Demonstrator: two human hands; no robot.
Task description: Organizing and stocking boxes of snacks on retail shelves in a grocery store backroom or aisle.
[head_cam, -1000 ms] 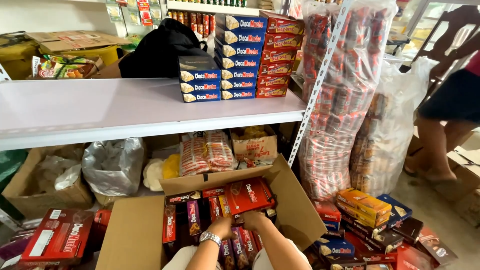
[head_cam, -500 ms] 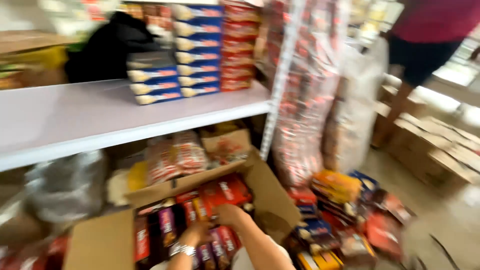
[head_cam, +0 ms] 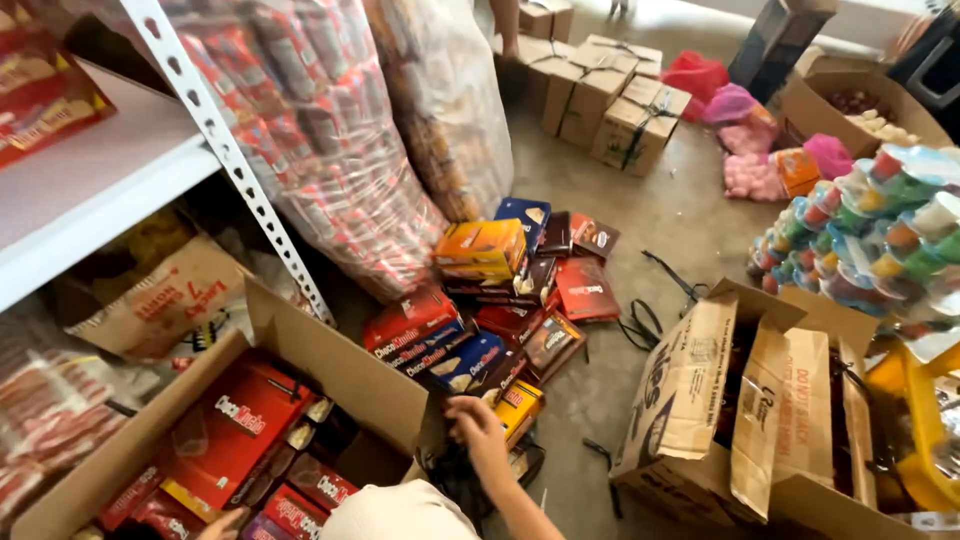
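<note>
My right hand [head_cam: 478,425] reaches down to a heap of snack boxes on the floor, its fingers bent against a blue box [head_cam: 465,360] and a yellow box [head_cam: 520,405]. Whether it grips one is unclear. Only the fingertips of my left hand [head_cam: 225,522] show at the bottom edge, inside an open cardboard carton [head_cam: 330,350] packed with red snack boxes [head_cam: 235,420]. An orange box [head_cam: 480,250] lies on top of the heap's far side.
A white shelf [head_cam: 90,190] with a perforated post [head_cam: 220,150] stands on the left, and big clear bags of snacks [head_cam: 320,130] lean on it. An open carton [head_cam: 700,390] and a pack of coloured cups [head_cam: 870,230] are on the right. Tied cartons [head_cam: 600,90] and a person's leg [head_cam: 505,20] are at the back.
The view has swung right and down from the shelf to the floor. My right hand has left the carton and now reaches the heap of boxes beside it.
</note>
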